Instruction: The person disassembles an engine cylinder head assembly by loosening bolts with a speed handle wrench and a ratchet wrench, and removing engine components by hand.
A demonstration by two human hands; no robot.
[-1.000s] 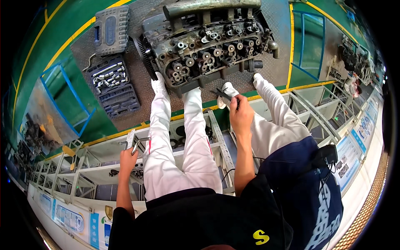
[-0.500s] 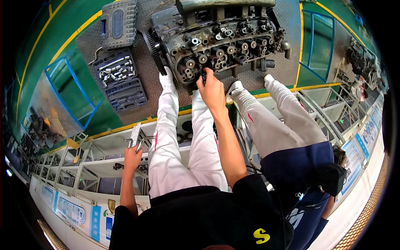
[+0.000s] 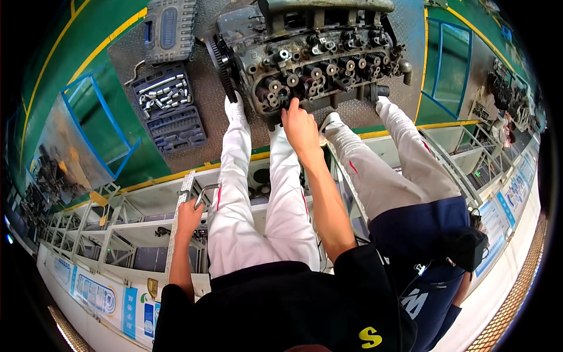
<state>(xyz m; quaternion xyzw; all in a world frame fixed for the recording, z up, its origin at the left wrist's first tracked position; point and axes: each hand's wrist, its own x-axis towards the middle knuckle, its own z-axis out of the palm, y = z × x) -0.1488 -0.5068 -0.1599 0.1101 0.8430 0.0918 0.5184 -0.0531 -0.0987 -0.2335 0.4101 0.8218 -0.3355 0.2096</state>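
Note:
At the near edge of a greasy engine cylinder head, my right hand has its fingers bent and pressed together by the metal. What they hold, if anything, is hidden. Round valve spring tops run in a row along the head, and a dark toothed wheel stands at its left end. Lower left, beside my left thigh, my left hand is closed around a bent metal rod tool. The hooked end sticks out above my fist; the rest cannot be seen clearly.
An open socket set case lies on the metal floor plate, below a grey tool case. A co-worker in light trousers stands close on my right. White metal racks are behind my legs. Blue frames stand to the sides.
The engine sits slightly farther right in the picture. My right hand stays at its near edge. The tool in my left hand has turned, so one hooked end shows instead of two prongs.

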